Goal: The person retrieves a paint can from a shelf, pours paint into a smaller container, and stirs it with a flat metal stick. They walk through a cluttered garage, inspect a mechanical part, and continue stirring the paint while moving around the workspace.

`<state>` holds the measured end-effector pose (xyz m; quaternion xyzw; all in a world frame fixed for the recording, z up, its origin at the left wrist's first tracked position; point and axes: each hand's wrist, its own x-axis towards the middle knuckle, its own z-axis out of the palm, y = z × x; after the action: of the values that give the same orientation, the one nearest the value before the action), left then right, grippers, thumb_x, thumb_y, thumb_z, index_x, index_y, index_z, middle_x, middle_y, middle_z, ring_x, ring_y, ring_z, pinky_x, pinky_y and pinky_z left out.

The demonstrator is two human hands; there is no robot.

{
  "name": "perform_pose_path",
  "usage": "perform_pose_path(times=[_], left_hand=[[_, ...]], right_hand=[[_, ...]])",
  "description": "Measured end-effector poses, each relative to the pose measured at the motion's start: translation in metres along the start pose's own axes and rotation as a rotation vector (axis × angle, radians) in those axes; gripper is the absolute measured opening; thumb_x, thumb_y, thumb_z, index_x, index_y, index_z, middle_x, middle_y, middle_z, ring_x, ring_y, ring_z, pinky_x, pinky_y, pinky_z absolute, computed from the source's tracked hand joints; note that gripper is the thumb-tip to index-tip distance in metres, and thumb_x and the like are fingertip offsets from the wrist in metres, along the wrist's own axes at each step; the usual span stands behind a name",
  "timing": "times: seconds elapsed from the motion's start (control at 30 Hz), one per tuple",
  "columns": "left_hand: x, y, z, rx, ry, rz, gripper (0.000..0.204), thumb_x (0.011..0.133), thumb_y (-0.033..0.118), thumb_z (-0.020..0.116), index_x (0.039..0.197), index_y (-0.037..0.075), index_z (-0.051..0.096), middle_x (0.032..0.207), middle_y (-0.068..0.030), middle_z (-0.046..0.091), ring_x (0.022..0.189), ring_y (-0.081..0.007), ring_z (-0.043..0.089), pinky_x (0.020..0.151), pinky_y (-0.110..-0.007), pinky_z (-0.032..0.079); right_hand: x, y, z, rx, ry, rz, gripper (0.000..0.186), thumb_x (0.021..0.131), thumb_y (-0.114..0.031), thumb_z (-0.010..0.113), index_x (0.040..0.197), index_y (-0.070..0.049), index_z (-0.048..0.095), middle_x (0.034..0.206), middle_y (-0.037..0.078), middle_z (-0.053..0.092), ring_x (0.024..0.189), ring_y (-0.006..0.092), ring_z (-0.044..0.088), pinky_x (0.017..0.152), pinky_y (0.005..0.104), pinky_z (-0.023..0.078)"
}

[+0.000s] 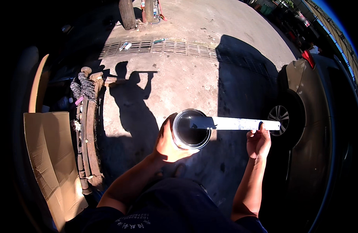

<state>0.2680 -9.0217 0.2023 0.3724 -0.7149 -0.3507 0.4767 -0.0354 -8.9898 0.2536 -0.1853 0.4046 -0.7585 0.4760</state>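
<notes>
My left hand (pixel 168 143) is wrapped round the side of a round open can (pixel 178 144) with a metal rim and dark contents. The can is held up in front of me. In my right hand (pixel 258 142) is a long flat white mixing stick (pixel 241 124), pinched near its outer end, where a small hole shows. The stick lies level, reaching left over the can's mouth. Its inner end is dark and merges with the can's dark inside, so I cannot tell whether it dips in.
To the right stands a car (pixel 309 128) with its wheel (pixel 279 119) close by. On the left are a folded cardboard sheet (pixel 50 147) and a rusty metal frame (pixel 92 136) with rope (pixel 83 87) on it. A floor drain grate (pixel 169 47) crosses the concrete ahead, near a post (pixel 127 14).
</notes>
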Motion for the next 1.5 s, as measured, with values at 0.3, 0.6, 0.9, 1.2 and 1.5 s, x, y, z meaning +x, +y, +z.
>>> perform_pose_path(times=[0.3, 0.6, 0.9, 1.2, 1.5], left_hand=[[0.027, 0.023, 0.035, -0.082, -0.091, -0.025, 0.100, 0.055, 0.021, 0.090, 0.135, 0.001, 0.033, 0.127, -0.0186, 0.051, 0.118, -0.0317, 0.052, 0.099, -0.043, 0.043], [0.042, 0.025, 0.058, -0.083, -0.157, 0.089, 0.110, 0.058, 0.025, 0.091, 0.141, -0.001, 0.023, 0.134, -0.0187, 0.047, 0.125, -0.0281, 0.049, 0.103, -0.041, 0.041], [0.049, 0.038, 0.077, -0.089, -0.118, 0.133, 0.111, 0.058, 0.026, 0.091, 0.142, -0.001, 0.023, 0.135, -0.0189, 0.046, 0.125, -0.0284, 0.048, 0.103, -0.041, 0.041], [0.044, 0.041, 0.066, 0.008, -0.037, 0.150, 0.115, 0.053, 0.023, 0.093, 0.142, 0.000, 0.024, 0.134, -0.0199, 0.047, 0.124, -0.0301, 0.049, 0.103, -0.042, 0.041], [0.036, 0.050, 0.046, 0.057, 0.029, 0.119, 0.109, 0.054, 0.024, 0.092, 0.139, 0.000, 0.028, 0.132, -0.0190, 0.049, 0.122, -0.0302, 0.052, 0.101, -0.041, 0.043]], right_hand=[[-0.007, -0.016, -0.038, 0.104, 0.070, -0.083, 0.006, 0.095, -0.013, 0.058, 0.097, -0.008, 0.059, 0.086, 0.004, 0.065, 0.071, 0.0148, 0.060, 0.062, 0.0256, 0.047], [-0.003, -0.041, -0.054, 0.113, 0.091, -0.160, 0.008, 0.094, -0.017, 0.060, 0.095, -0.009, 0.060, 0.084, 0.003, 0.066, 0.071, 0.0123, 0.061, 0.061, 0.0244, 0.049], [0.015, -0.057, -0.063, 0.097, 0.049, -0.142, 0.014, 0.095, -0.020, 0.058, 0.097, -0.007, 0.063, 0.086, 0.004, 0.068, 0.070, 0.0115, 0.061, 0.062, 0.0254, 0.049], [0.026, -0.052, -0.060, 0.141, -0.070, -0.097, 0.007, 0.093, -0.013, 0.060, 0.096, -0.007, 0.060, 0.086, 0.005, 0.067, 0.076, 0.0169, 0.063, 0.064, 0.0273, 0.050], [0.026, -0.051, -0.029, 0.063, -0.126, -0.108, 0.010, 0.094, -0.014, 0.060, 0.100, -0.007, 0.059, 0.085, 0.006, 0.066, 0.075, 0.0160, 0.063, 0.063, 0.0272, 0.049]])
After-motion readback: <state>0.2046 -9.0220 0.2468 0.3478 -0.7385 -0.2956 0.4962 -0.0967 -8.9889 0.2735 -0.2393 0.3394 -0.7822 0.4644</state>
